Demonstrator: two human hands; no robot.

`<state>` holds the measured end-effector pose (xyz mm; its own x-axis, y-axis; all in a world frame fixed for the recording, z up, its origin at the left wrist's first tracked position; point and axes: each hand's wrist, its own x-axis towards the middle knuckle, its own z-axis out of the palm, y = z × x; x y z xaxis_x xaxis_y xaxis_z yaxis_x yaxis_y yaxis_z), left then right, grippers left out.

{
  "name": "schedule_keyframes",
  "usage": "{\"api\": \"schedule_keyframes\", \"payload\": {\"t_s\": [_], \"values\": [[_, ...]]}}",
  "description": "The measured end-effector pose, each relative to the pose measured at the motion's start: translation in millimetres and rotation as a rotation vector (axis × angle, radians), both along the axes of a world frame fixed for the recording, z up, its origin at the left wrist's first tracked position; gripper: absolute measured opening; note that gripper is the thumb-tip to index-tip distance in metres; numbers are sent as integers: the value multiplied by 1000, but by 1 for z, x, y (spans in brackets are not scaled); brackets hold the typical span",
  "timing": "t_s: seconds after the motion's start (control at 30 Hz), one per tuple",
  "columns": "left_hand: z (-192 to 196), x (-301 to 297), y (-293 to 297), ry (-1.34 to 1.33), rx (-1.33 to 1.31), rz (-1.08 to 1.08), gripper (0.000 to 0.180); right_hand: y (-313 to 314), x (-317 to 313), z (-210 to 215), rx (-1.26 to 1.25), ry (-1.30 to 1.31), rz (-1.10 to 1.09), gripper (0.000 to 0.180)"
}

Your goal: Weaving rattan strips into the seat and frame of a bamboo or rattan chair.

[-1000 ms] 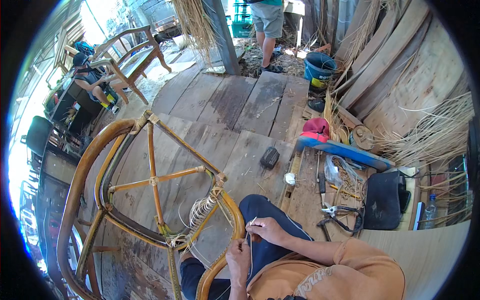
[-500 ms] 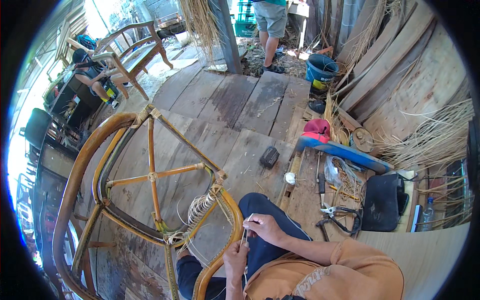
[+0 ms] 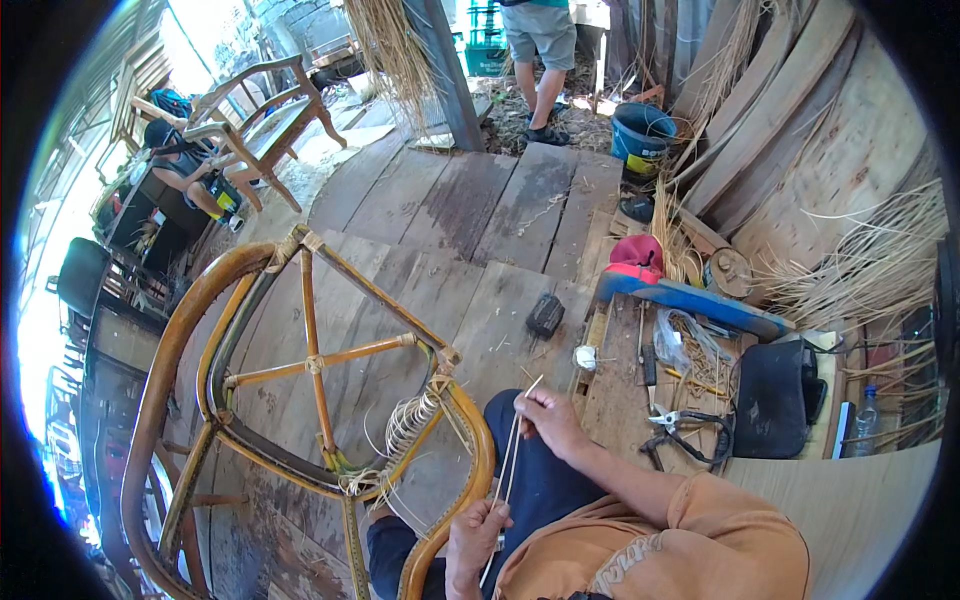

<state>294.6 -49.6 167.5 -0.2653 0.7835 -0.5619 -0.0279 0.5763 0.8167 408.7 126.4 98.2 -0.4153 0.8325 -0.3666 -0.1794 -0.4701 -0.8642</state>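
Note:
A pale rattan strip (image 3: 515,450) runs between my hands over my dark-trousered legs. My right hand (image 3: 552,422) pinches it near the upper end, a short tip sticking out beyond the fingers. Lower down, my left hand (image 3: 476,540) grips the strip, its fingers curled closed. A second thin length seems to lie alongside. To the left stands a rattan chair frame (image 3: 148,405) of bent brown poles, its curved arm close beside my left hand. Loops of pale cane binding (image 3: 405,428) wrap one of its poles, with loose ends hanging off.
Pliers (image 3: 672,418), a screwdriver (image 3: 649,365) and a black case (image 3: 770,400) lie on the right. A red cap (image 3: 636,256) rests by a blue board (image 3: 715,305). Beyond are a bucket (image 3: 642,135), a wooden bench (image 3: 262,125), a seated person (image 3: 188,172) and a standing person (image 3: 540,50).
My right hand has moved up and right, away from my left hand, so a longer stretch of strip shows between them. My left hand has dropped slightly. The view has shifted a little.

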Motion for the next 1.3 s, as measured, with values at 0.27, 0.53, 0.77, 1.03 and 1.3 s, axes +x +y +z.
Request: {"api": "schedule_keyframes", "payload": {"t_s": [0.27, 0.53, 0.77, 1.03, 1.3], "values": [[-1, -8, -13, 14, -52, -17, 17, 52, 19, 7, 65, -57, -162, 15], [16, -13, -81, -22, -198, 135, 17, 51, 11, -25, 22, -22, -118, 16], [39, -5, -135, 836, -242, -221, 30, -30, -26, -20, -48, -70, 339, 11], [-12, -10, 30, 379, 261, 363, 18, -52, -41, 7, 63, -63, 343, 13], [-39, -1, 60, 171, 171, 430, 18, -23, -33, 6, 180, -155, 227, 9]]}}
